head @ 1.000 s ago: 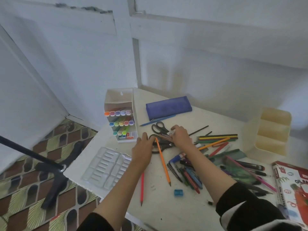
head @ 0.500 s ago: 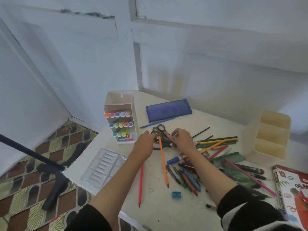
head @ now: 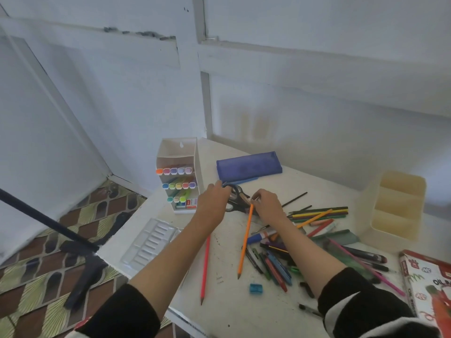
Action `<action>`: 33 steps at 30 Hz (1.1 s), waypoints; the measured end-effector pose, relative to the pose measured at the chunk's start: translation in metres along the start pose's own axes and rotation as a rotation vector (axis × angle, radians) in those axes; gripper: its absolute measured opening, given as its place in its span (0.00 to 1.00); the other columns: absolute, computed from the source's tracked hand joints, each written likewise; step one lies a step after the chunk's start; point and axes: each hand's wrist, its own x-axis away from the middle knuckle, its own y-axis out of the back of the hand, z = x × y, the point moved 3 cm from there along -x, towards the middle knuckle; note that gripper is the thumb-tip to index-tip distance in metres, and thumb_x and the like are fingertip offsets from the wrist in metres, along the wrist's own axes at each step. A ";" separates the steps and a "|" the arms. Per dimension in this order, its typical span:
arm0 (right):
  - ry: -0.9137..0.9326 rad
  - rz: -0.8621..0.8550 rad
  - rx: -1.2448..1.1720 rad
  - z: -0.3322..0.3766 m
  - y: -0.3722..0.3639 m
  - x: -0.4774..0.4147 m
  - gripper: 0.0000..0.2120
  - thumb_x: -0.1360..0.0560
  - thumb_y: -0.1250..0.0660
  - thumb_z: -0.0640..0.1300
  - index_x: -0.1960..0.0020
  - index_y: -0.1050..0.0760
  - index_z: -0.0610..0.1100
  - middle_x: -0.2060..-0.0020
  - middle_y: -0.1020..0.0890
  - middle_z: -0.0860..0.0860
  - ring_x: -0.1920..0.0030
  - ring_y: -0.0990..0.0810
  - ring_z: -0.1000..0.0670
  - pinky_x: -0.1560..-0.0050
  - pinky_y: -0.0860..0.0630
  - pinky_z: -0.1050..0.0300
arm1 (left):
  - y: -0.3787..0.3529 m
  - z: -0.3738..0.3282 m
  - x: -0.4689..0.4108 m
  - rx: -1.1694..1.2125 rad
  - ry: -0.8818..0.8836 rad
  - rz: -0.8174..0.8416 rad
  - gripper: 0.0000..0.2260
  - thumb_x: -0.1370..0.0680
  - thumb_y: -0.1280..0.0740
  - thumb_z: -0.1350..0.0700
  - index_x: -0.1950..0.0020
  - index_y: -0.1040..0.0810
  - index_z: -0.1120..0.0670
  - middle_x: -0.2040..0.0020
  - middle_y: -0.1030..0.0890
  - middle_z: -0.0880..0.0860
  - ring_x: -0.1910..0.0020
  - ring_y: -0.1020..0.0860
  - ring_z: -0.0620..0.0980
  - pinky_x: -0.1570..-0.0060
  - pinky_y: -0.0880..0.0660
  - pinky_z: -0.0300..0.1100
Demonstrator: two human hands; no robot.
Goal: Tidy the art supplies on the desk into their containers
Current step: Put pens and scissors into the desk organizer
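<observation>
Two pairs of black scissors [head: 235, 200] lie stacked at the back of the white desk [head: 227, 311]. My left hand [head: 213, 203] grips their handles from the left. My right hand [head: 268, 207] pinches the blade end from the right. An orange pencil [head: 245, 240] lies with its top end against my right hand. A red pencil [head: 205, 262] lies below my left wrist. Behind the hands are a blue pencil case [head: 249, 167] and a white marker holder [head: 180, 176] with coloured markers. A cream organiser [head: 397, 206] stands at the right.
Loose pencils and pens lie in a heap [head: 317, 214] right of my hands and under my right forearm. A blue sharpener [head: 255, 288], a clear plastic tray [head: 151, 242] at the left edge and an oil pastel box [head: 429, 289] lie on the desk. A black tripod leg [head: 48, 223] crosses the floor.
Both hands have closed in on the scissors and shifted them toward the back of the desk, near the pencil case. The orange pencil's top end moved along with them.
</observation>
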 end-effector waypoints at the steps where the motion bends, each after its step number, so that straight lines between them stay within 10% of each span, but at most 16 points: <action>1: -0.010 0.000 -0.075 -0.001 0.001 -0.001 0.06 0.24 0.34 0.41 0.49 0.24 0.40 0.53 0.21 0.46 0.55 0.25 0.49 0.56 0.31 0.57 | 0.004 -0.001 0.001 -0.014 -0.009 -0.024 0.19 0.25 0.35 0.68 0.37 0.30 0.56 0.41 0.30 0.56 0.42 0.30 0.56 0.52 0.27 0.46; 8: -0.025 0.060 -0.160 -0.007 0.010 0.001 0.04 0.26 0.32 0.38 0.56 0.27 0.43 0.65 0.28 0.53 0.61 0.28 0.50 0.68 0.35 0.65 | 0.043 -0.003 0.003 -0.126 -0.147 -0.134 0.24 0.27 0.35 0.69 0.33 0.32 0.54 0.37 0.34 0.56 0.38 0.36 0.56 0.58 0.28 0.44; 20: 0.047 -0.054 -0.068 0.004 0.022 0.012 0.04 0.28 0.31 0.48 0.59 0.26 0.54 0.57 0.19 0.56 0.54 0.24 0.51 0.50 0.32 0.52 | 0.086 -0.013 0.006 -0.223 -0.339 -0.192 0.15 0.23 0.37 0.65 0.37 0.28 0.57 0.40 0.31 0.59 0.42 0.34 0.58 0.55 0.36 0.46; 25: -0.017 -0.112 -0.271 0.001 0.020 0.012 0.07 0.28 0.31 0.47 0.61 0.29 0.54 0.64 0.19 0.60 0.55 0.20 0.52 0.49 0.26 0.48 | 0.096 -0.011 0.010 -0.170 -0.382 -0.225 0.17 0.39 0.27 0.74 0.53 0.21 0.61 0.57 0.26 0.62 0.58 0.28 0.61 0.69 0.35 0.46; 33: -0.108 -0.153 -0.995 0.003 0.079 0.024 0.09 0.21 0.39 0.37 0.43 0.25 0.43 0.63 0.20 0.52 0.61 0.27 0.53 0.64 0.31 0.63 | 0.127 -0.023 -0.006 0.080 -0.471 -0.327 0.24 0.41 0.41 0.80 0.52 0.19 0.61 0.60 0.25 0.61 0.59 0.31 0.57 0.67 0.37 0.42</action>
